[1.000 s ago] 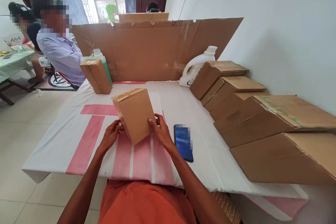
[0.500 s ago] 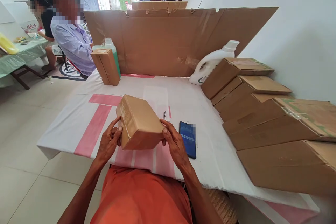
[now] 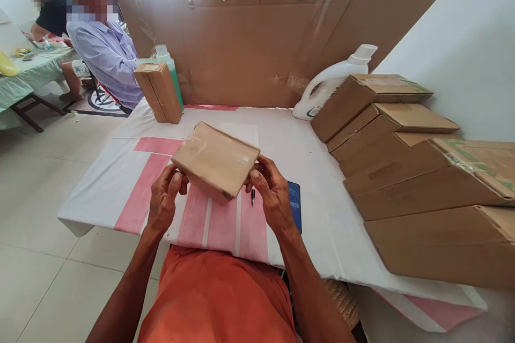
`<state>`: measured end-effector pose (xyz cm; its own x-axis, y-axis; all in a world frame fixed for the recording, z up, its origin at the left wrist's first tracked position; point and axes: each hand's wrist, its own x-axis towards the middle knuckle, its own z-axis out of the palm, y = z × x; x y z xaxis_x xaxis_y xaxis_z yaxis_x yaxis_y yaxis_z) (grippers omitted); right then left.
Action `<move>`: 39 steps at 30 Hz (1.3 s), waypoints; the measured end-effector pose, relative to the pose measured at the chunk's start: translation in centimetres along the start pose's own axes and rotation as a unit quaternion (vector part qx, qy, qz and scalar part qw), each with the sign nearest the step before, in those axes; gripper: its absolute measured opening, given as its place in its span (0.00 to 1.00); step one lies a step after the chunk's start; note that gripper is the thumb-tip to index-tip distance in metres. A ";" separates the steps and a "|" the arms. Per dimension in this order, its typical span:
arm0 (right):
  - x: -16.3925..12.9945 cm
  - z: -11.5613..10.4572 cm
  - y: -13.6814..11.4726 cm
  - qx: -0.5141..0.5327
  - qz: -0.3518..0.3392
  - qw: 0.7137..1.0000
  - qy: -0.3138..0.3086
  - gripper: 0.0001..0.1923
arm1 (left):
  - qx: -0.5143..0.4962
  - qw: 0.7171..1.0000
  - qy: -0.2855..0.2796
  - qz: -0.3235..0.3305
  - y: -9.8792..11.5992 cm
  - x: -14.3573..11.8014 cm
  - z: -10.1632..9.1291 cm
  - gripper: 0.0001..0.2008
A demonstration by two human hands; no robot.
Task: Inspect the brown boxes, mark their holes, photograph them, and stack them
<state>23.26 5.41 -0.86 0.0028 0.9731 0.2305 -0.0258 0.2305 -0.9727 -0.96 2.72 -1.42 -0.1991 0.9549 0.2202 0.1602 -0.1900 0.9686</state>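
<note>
- Small cardboard box: tilted between the left hand and right hand, over the cloth; probably light and stiff, with a fair grip, though hard squeezing could dent it; opposite ends look the best hold.
- Its faces are plain brown, the top glossy in patches.
- Both hands: each pinches one end with thumb and fingers.
- Pen: just left of the right hand.
- Phone: partly hidden by the right hand.

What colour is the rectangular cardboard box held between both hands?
The rectangular cardboard box is light brown, shown best in the head view.
</note>
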 end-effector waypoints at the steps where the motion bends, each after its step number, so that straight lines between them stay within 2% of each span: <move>1: 0.8 0.1 0.1 -0.006 0.000 1.000 -0.002 0.28 | 0.015 1.000 0.005 -0.010 0.1 0.6 0.1 0.25; 5: 2.6 0.3 1.1 -0.032 0.025 0.999 -0.023 0.28 | 0.047 0.997 0.019 -0.056 -0.4 1.8 0.3 0.24; 10: 1.6 -0.3 3.0 -0.058 0.038 0.997 -0.045 0.30 | 0.083 0.994 0.022 -0.062 -1.9 0.9 -0.4 0.23; 12: 0.9 -0.2 4.0 -0.094 0.031 0.994 -0.053 0.38 | 0.109 0.992 0.039 -0.057 -2.5 0.8 -0.4 0.24; 16: 0.1 1.2 5.2 -0.105 0.035 0.989 -0.100 0.65 | 0.130 0.988 0.070 -0.039 -3.3 1.8 -0.1 0.28; 18: 0.1 1.8 4.6 -0.112 0.049 0.987 -0.108 0.69 | 0.134 0.989 0.057 -0.038 -3.0 2.1 -0.2 0.29; 20: 0.0 1.7 3.1 -0.125 0.060 0.985 -0.107 0.65 | 0.139 0.989 0.035 -0.041 -2.2 1.9 -0.5 0.28; 24: -1.4 -0.1 -0.2 -0.087 0.124 0.976 -0.158 0.46 | 0.169 0.984 -0.023 -0.054 -0.1 -0.6 -1.5 0.28; 27: -3.6 -1.8 -0.8 -0.055 0.184 0.964 -0.184 0.41 | 0.177 0.976 -0.084 -0.099 0.4 -2.7 -1.8 0.28; 29: -5.3 -2.5 -0.4 -0.028 0.208 0.962 -0.175 0.41 | 0.172 0.977 -0.072 -0.103 0.5 -3.3 -1.6 0.28; 32: -7.2 -2.7 0.2 0.002 0.215 0.964 -0.158 0.42 | 0.182 0.983 0.002 -0.016 1.3 -2.8 -0.4 0.35; 34: -7.8 -2.6 0.2 0.004 0.202 0.966 -0.158 0.42 | 0.219 0.972 0.004 0.081 2.5 -1.9 0.9 0.37; 37: -7.9 -2.5 -0.2 0.007 0.194 0.967 -0.164 0.43 | 0.293 0.937 -0.047 0.185 4.6 -0.9 3.3 0.26; 39: -7.9 -2.8 -0.4 0.006 0.200 0.965 -0.168 0.44 | 0.337 0.918 -0.061 0.200 5.7 -0.9 4.8 0.17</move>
<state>26.03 -2.40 -2.41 -0.3344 0.9276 -0.1668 0.0314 -0.1659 -0.9856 4.75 1.91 3.33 0.1094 0.8654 0.4890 0.7673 -0.3862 0.5119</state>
